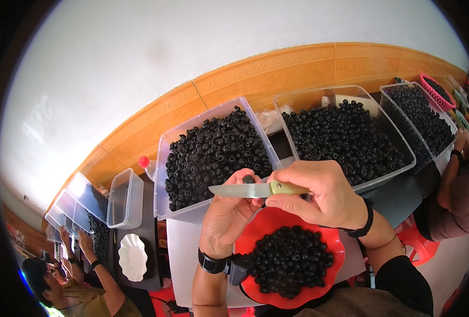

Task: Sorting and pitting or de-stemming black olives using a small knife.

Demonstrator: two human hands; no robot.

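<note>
My right hand grips a knife by its olive-green handle, the blade pointing left across my left hand. Between the fingers of my left hand sits a small black rubber-looking piece, just behind the blade. The blade hides part of those fingers, and I cannot tell whether it touches the piece. Below both hands is a red scalloped bowl with many small black hollow pieces in it. A clear bin heaped with the same pieces stands right beyond my hands.
Another clear bin and a smaller one hold black pieces to the right, by a pink basket. At left are a red-capped bottle, a plastic container and a white scalloped dish. People work on both sides.
</note>
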